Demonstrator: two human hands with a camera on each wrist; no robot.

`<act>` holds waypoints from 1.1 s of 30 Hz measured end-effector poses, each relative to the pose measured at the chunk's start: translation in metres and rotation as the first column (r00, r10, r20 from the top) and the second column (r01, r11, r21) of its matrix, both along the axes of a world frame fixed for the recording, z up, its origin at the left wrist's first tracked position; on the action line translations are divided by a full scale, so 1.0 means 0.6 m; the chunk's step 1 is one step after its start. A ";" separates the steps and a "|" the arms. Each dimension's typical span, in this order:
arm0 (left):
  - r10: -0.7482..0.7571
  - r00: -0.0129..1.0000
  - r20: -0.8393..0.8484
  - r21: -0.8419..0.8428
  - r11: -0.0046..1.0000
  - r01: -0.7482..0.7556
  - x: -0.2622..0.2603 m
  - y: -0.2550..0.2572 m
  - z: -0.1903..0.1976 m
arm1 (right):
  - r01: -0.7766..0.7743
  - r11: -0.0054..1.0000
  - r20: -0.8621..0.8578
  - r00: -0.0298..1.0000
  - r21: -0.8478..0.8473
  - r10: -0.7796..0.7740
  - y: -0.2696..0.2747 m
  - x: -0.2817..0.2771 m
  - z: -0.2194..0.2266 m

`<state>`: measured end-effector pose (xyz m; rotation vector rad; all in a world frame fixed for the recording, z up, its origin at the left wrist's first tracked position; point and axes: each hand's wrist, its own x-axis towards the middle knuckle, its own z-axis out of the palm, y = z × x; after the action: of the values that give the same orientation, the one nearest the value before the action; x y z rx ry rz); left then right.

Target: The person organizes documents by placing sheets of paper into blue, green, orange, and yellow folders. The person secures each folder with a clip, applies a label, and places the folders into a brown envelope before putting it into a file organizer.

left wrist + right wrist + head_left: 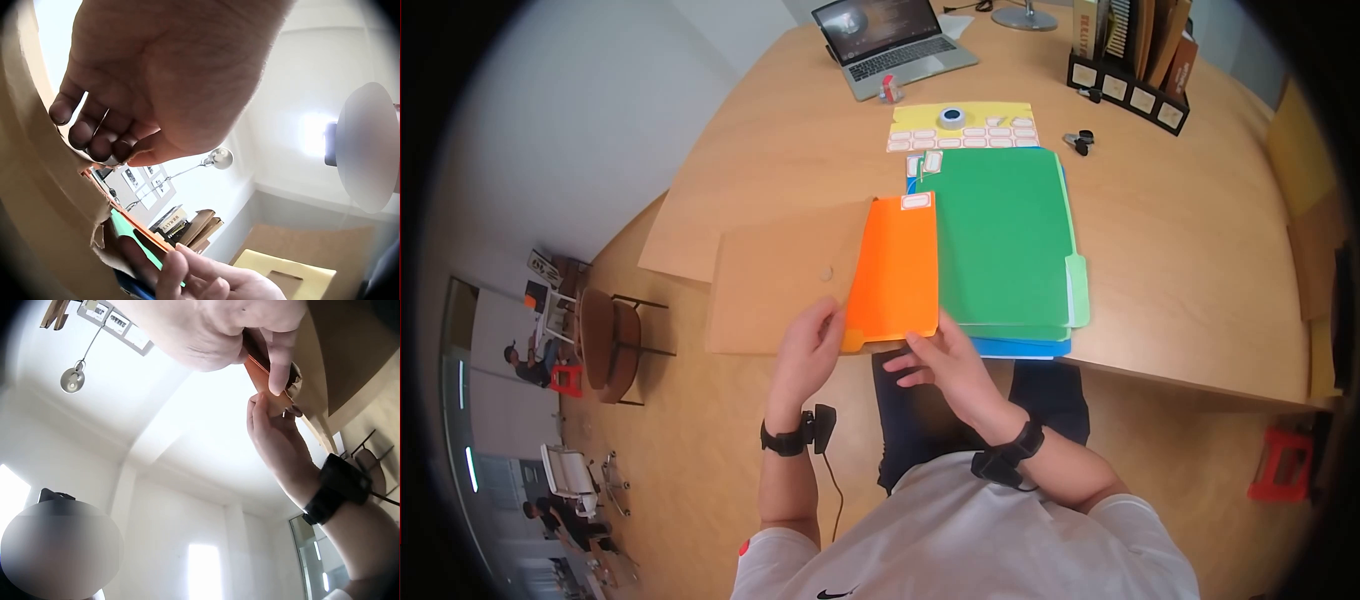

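A brown kraft-paper folder (770,285) with a small round mark lies at the desk's front edge, overlapping the left part of an orange file folder (900,265). My left hand (810,350) pinches the brown folder's lower edge between thumb and curled fingers; the left wrist view shows this brown edge (94,181) close up. My right hand (955,375) holds the orange folder's lower right corner, thumb on top. A white label (916,201) sits at the orange folder's top. Right beside it lies a green folder (1005,240), with a blue folder (1020,349) under it.
Behind the folders are a yellow sheet of labels (963,112) and a roll of tape (951,118). Black binder clips (1079,141) lie to the right. Farther back stand a laptop (900,50) and a black file rack (1130,95). A red stool (1280,465) is on the floor.
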<state>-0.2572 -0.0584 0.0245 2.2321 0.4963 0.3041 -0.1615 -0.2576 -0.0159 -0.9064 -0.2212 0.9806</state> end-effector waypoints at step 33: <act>0.102 0.990 0.100 0.013 0.995 -0.104 -0.009 -0.017 -0.004 | -0.437 0.899 0.064 0.896 -0.041 0.439 0.055 0.005 0.025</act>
<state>-0.2629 -0.0685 0.0220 2.2001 0.5580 0.4730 -0.1585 -0.2249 -0.0012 -0.9362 -0.4913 1.3718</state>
